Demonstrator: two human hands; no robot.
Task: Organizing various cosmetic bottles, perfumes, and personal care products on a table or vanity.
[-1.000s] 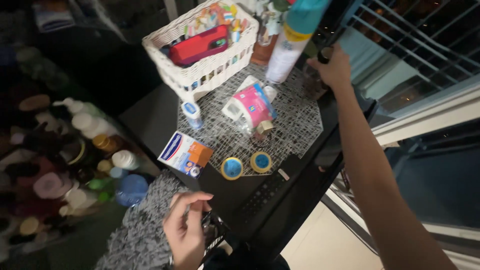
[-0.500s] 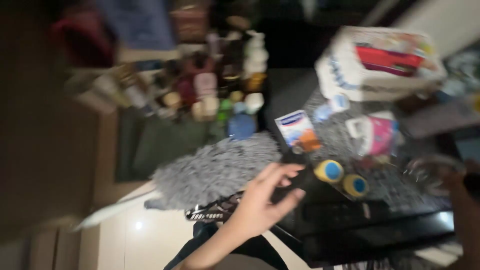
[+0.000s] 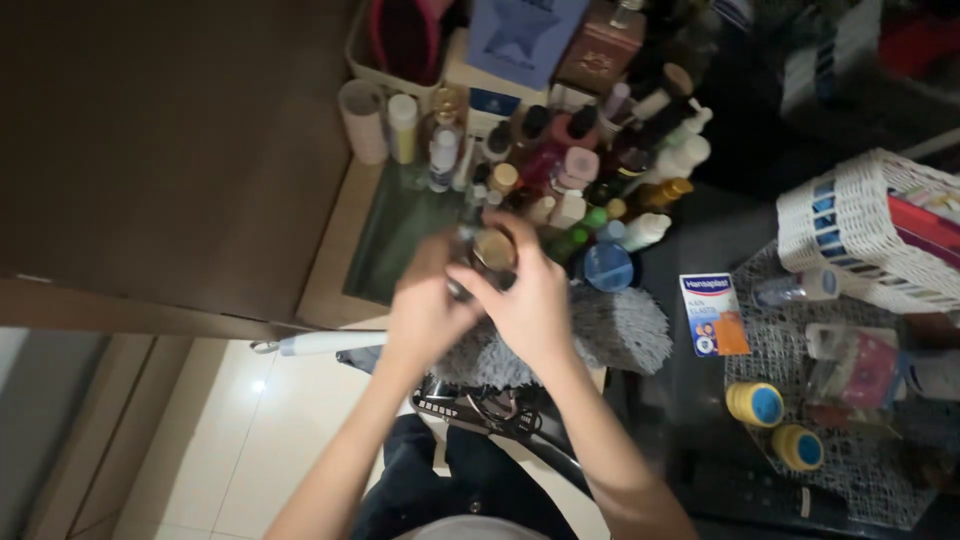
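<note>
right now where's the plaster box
In the head view the plaster box lies flat on the dark table right of centre, between the grey duster and the white basket.

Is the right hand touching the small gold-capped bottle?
Touching. The head view shows the right hand wrapped around the gold-capped bottle, with the left hand alongside.

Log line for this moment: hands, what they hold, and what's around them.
left hand: on small jar | right hand: on small jar | small jar: tan lid, held between hands | below: grey duster | behind: crowded bottles
</note>
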